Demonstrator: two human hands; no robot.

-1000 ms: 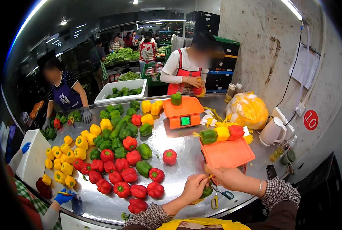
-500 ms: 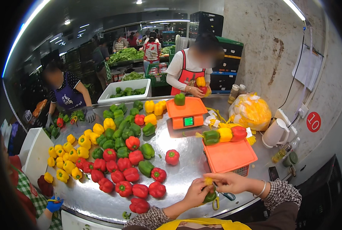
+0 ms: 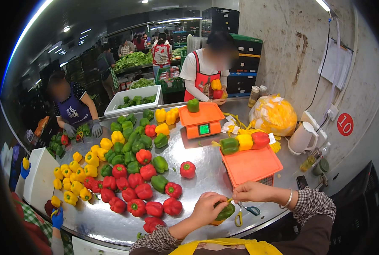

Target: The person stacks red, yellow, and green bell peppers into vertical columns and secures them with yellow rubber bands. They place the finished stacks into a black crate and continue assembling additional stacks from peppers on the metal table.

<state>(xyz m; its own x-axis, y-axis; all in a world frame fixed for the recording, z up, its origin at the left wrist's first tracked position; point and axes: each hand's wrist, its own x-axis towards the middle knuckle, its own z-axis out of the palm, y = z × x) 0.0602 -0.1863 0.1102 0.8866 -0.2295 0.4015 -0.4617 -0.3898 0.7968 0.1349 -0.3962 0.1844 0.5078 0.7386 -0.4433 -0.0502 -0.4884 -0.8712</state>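
Note:
In front of me at the table's near edge is a bundle with a green pepper and an orange-yellow one partly showing beneath it. My left hand is closed around the top of this bundle, at the gathered yellow net. Just to its right, my right hand pinches the thin yellow end of the net between its fingertips. Scissors with yellow and teal handles lie beside the bundle. Beyond my right hand, a netted row of green, yellow and red peppers rests on the near orange scale.
Loose red peppers, yellow ones and green ones spread over the metal table's left half. A second orange scale bears a green pepper. At right stand a white kettle and a bag of yellow nets. Co-workers stand around the table.
My hands have drawn the yellow net's tuft out thin between them, and the bundle has tipped, showing an orange-yellow pepper. At left, a co-worker's blue-gloved hand has risen with a yellow pepper.

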